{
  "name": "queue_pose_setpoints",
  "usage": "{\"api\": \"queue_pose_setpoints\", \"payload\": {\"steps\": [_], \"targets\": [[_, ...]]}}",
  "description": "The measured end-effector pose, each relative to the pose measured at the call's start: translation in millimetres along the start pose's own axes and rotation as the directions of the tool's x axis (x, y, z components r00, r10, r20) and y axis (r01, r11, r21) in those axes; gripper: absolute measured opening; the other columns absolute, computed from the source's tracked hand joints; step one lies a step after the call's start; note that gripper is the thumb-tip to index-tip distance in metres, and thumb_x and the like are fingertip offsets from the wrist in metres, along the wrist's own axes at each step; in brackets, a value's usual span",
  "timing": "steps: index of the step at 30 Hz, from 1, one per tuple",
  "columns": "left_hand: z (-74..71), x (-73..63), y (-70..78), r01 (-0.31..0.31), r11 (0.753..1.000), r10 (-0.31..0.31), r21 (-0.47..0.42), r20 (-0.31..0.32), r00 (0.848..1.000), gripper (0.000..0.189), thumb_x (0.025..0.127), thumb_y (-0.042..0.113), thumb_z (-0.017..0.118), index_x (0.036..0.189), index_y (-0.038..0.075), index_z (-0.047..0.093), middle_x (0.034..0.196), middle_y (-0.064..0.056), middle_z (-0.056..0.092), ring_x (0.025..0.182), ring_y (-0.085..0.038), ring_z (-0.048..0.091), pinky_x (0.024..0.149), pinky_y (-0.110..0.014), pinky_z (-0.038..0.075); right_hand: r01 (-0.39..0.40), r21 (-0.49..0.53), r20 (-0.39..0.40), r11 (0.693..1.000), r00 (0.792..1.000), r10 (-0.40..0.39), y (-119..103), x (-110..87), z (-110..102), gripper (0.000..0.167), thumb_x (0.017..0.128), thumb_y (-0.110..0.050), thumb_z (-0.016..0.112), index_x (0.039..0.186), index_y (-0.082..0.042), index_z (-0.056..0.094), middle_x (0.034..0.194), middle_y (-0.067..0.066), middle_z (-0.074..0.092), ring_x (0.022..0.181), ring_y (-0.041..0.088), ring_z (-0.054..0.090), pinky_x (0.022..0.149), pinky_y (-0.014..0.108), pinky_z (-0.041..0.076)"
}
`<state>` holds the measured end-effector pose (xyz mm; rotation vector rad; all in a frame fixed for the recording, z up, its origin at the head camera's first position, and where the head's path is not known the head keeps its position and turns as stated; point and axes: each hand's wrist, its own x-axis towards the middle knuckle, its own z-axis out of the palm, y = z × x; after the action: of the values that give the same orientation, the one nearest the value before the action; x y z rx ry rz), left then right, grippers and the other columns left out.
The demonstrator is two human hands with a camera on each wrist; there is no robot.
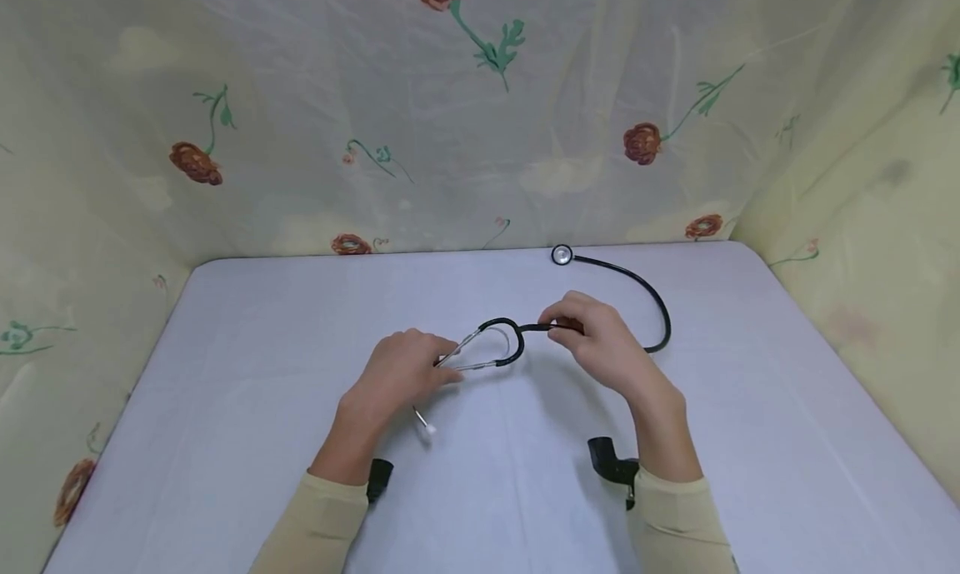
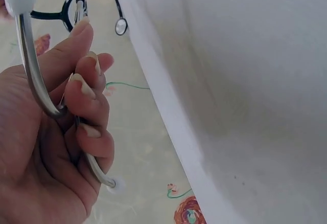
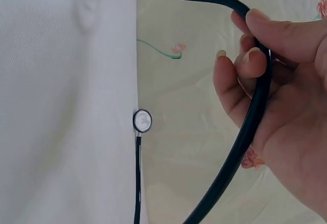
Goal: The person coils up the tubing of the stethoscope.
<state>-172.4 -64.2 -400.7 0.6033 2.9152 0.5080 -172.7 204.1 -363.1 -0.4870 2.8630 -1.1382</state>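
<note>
A stethoscope with black tubing point(image 1: 513, 346) is held over the white-covered table by both hands. Curled fingers of my left hand point(image 1: 406, 369) grip its metal ear tubes point(image 2: 33, 65); a white eartip point(image 1: 430, 430) sticks out below that hand. My right hand point(image 1: 597, 341) pinches the black tube point(image 3: 258, 88) just past the Y-shaped fork, between thumb and fingers. From there the tube loops to the right and back to the round chest piece point(image 1: 562, 255), which lies at the table's far edge.
The table point(image 1: 262, 391) has a pale cloth and rounded far corners. Flower-patterned curtains point(image 1: 525, 141) hang behind it and along both sides. Black wrist mounts point(image 1: 611, 461) stick out inward beside the cuffs.
</note>
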Motion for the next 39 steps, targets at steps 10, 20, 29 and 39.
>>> {"api": "queue_pose_setpoints", "payload": {"steps": [10, 20, 29, 39], "targets": [[-0.2, 1.3, 4.9, -0.078, 0.997, 0.078, 0.000, 0.022, 0.997, 0.013, 0.086, 0.032, 0.077, 0.083, 0.023, 0.068, 0.065, 0.010, 0.057, 0.062, -0.010, 0.045, 0.057, -0.026, 0.034, 0.089, 0.060, 0.025, 0.994, 0.996, -0.090, -11, 0.7, 4, 0.014, 0.093, -0.002, 0.065, 0.101, -0.010, 0.073, 0.093, 0.002, 0.064, 0.083, 0.017, 0.053, 0.071, 0.026, 0.046], [-6.7, -0.7, 9.7, -0.137, 0.991, 0.137, -0.012, 0.055, 0.989, 0.015, 0.083, 0.032, 0.079, 0.098, 0.029, 0.076, 0.072, 0.015, 0.065, 0.065, -0.007, 0.050, 0.062, -0.026, 0.040, 0.140, 0.098, 0.050, 0.985, 0.988, -0.146, -21, 4.3, 10, 0.012, 0.094, -0.007, 0.065, 0.098, -0.014, 0.074, 0.093, -0.001, 0.065, 0.085, 0.015, 0.055, 0.076, 0.026, 0.046], [-14.9, -13.1, 18.7, -0.273, 0.945, 0.294, -0.179, 0.098, 0.951, 0.019, 0.085, 0.032, 0.078, 0.104, 0.029, 0.077, 0.068, 0.011, 0.067, 0.058, -0.003, 0.047, 0.060, -0.023, 0.039, 0.113, 0.206, 0.085, 0.972, 0.987, -0.133, -13, -0.8, 10, 0.011, 0.095, -0.013, 0.065, 0.097, -0.017, 0.075, 0.092, 0.001, 0.065, 0.083, 0.016, 0.054, 0.074, 0.025, 0.045], [-21.9, -15.9, 25.4, -0.307, 0.909, 0.343, -0.283, 0.088, 0.935, 0.020, 0.086, 0.033, 0.076, 0.106, 0.032, 0.076, 0.075, 0.011, 0.072, 0.058, -0.003, 0.048, 0.058, -0.022, 0.040, 0.138, 0.321, 0.120, 0.937, 0.975, -0.185, -6, 1.2, 9, 0.011, 0.097, -0.018, 0.064, 0.097, -0.019, 0.075, 0.090, 0.016, 0.062, 0.080, 0.015, 0.051, 0.073, 0.027, 0.045]]}}
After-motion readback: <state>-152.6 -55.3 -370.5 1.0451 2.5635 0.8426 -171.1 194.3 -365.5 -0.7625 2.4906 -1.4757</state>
